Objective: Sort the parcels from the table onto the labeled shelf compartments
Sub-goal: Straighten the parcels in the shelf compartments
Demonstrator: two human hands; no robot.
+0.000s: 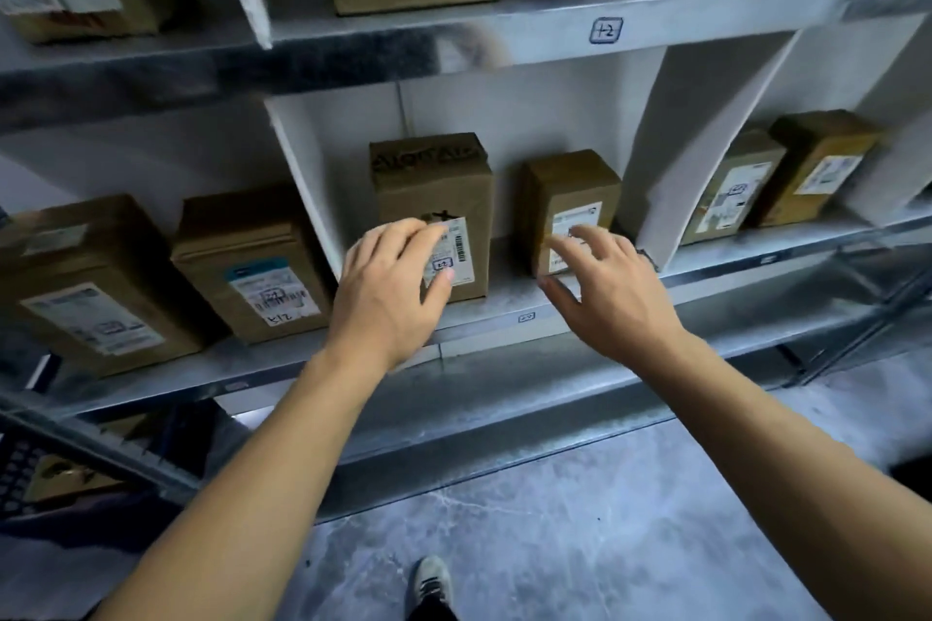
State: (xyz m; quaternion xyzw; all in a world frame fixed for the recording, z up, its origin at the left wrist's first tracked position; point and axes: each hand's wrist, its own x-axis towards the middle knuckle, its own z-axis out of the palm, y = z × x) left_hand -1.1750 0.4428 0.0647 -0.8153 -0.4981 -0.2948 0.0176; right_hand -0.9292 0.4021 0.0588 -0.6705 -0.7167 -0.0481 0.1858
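Observation:
Two brown cardboard parcels stand upright in the middle compartment of the grey shelf [504, 323]. My left hand [388, 282] rests against the front of the taller parcel [439, 187], fingers curled over its white label, thumb on the label's lower edge. My right hand [605, 282] hovers with fingers spread in front of the smaller parcel [570, 187], fingertips at its label; whether they touch it I cannot tell. White dividers [676, 126] wall the compartment on both sides.
Two labeled parcels [252, 262] fill the left compartment and two more [776, 177] the right one. The upper shelf [605, 28] carries larger boxes. A black crate [20, 469] sits low at the left. My shoe [431, 580] stands on grey floor.

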